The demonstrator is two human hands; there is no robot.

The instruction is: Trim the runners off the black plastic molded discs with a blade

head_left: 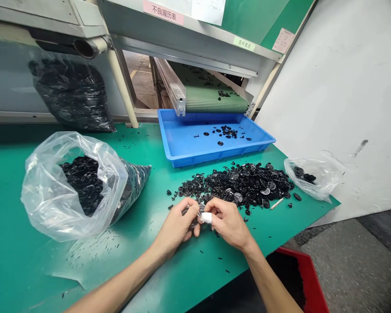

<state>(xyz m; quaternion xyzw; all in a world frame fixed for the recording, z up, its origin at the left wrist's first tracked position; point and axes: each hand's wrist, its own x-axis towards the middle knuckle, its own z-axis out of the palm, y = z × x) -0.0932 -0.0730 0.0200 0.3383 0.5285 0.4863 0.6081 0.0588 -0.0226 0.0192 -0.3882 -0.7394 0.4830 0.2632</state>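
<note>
Over the near edge of a heap of small black plastic parts [247, 184], my two hands meet. My left hand [179, 221] is closed around a few round black discs [193, 222], partly hidden by the fingers. My right hand [226, 221], with white tape wrapped around one finger, pinches at a disc [200, 210] held between both hands. The heap mixes round discs with tiny branched bits. To the left, an open clear plastic bag [117, 158] holds many similar black parts.
A blue tray [189, 158] with scattered parts sits beneath the end of a green conveyor belt [215, 104]. A full bag [74, 95] leans at the back left. On the right lies a small clear bag [326, 174]; a red bin [313, 282] stands below the table edge.
</note>
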